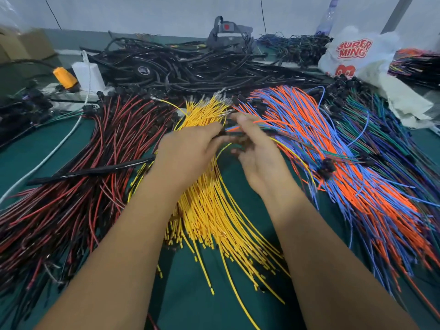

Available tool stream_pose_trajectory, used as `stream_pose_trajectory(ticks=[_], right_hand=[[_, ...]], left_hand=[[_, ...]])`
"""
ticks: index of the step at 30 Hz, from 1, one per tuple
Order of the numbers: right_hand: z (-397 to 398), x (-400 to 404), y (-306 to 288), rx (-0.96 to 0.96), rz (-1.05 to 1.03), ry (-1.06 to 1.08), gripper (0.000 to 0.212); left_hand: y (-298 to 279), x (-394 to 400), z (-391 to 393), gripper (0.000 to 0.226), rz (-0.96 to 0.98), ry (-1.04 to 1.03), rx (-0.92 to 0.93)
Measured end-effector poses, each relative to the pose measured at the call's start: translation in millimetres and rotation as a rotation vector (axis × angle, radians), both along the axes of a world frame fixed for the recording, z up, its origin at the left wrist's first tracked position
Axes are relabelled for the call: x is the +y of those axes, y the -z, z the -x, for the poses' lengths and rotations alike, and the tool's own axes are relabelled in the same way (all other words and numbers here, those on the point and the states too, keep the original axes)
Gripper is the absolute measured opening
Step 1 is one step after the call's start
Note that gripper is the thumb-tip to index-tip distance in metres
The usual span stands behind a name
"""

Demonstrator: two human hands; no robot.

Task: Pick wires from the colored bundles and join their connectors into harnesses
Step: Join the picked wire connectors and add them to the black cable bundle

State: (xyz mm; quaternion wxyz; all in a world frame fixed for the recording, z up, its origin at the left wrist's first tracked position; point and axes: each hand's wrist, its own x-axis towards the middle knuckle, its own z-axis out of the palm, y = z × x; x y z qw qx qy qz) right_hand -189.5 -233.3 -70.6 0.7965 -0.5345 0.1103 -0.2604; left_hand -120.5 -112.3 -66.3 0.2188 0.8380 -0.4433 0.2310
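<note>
Both hands meet over the top of the yellow wire bundle (209, 210). My left hand (190, 148) pinches a small black connector (222, 134) with thin wires running from it. My right hand (257, 148) holds the orange, blue and green wires (273, 123) that lead right from that connector, fingers curled and blurred. A single yellow wire (295, 153) arcs from between the hands to the right. The red-and-black bundle (78, 186) lies to the left. The orange-and-blue bundle (345, 163) fans out to the right, with a dark green, blue and purple bundle (390, 129) beyond it.
A heap of black cables (190, 65) fills the back of the green table (207, 294). A white plastic bag (357, 53) sits at the back right. An orange spool (64, 77) and a white box (88, 75) stand at the back left. A black sleeve (95, 171) crosses the red bundle.
</note>
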Motion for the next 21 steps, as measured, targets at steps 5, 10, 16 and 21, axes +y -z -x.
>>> stream_pose_trajectory(ticks=[5,10,16,21], right_hand=[[6,-7,-7,-0.176,-0.348,-0.015,0.034],[1,-7,-3,-0.090,-0.174,0.212,0.047],[1,-5,-1,-0.033,0.182,0.359,0.039],[5,-3,-7,-0.058,-0.058,0.161,0.044]], left_hand=[[1,10,-14,0.036,-0.006,-0.041,0.031],[4,11,-16,0.034,-0.034,-0.041,0.039],[9,14,-20,0.030,-0.044,-0.051,0.059],[7,14,-16,0.035,-0.030,-0.025,0.094]])
